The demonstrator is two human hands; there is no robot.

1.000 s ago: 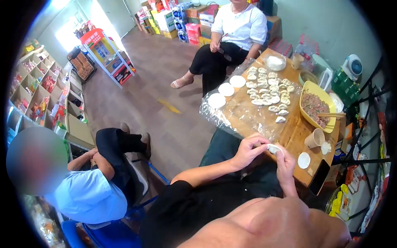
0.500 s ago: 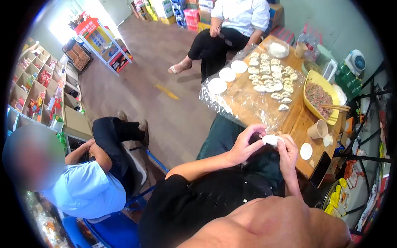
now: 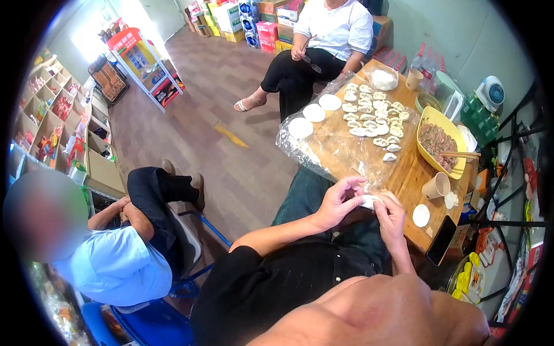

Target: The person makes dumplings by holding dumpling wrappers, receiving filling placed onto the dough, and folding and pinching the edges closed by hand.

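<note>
Between my left hand (image 3: pixel 341 202) and my right hand (image 3: pixel 390 216), a white dumpling (image 3: pixel 369 201) is pinched at both ends, above my lap by the table's near edge. Several folded dumplings (image 3: pixel 366 115) lie in rows on the wooden table (image 3: pixel 404 196). Three flat round wrappers (image 3: pixel 314 113) rest on clear plastic film at the table's left side, and one more wrapper (image 3: pixel 421 215) lies right of my right hand. A yellow bowl (image 3: pixel 424 151) holds minced filling (image 3: pixel 437 141), with chopsticks (image 3: pixel 461 154) across its rim.
A paper cup (image 3: pixel 436 186) and a black phone (image 3: pixel 441 240) are at the table's right edge. Across the table sits a person in white (image 3: pixel 334 26). Another person in light blue (image 3: pixel 118 268) sits at the left, near shelves (image 3: pixel 63 115).
Both my hands remain at the dumpling, and their fingers have shifted along its edge. It now shows less between them. The whole view has moved slightly.
</note>
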